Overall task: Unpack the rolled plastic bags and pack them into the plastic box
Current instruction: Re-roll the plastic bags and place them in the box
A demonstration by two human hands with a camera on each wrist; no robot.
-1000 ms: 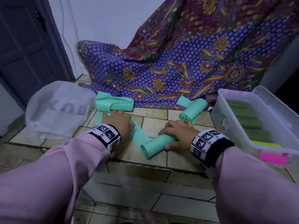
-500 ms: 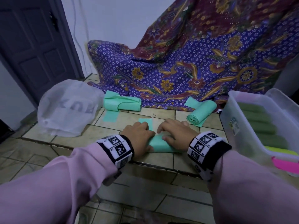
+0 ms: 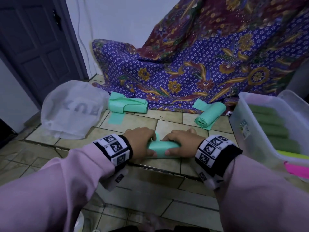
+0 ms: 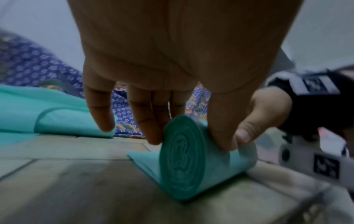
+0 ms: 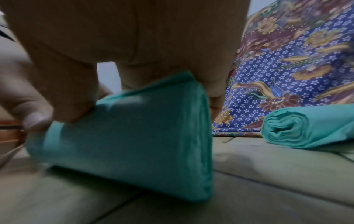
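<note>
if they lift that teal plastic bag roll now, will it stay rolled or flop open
The teal rolled plastic bag roll is thin film wound in tight layers, so it is probably light and soft. A loose tail still lies flat on the tiled floor, so it may unwind unless left hand and right hand pinch that flap. As a cylinder, it would likely roll if released.
</note>
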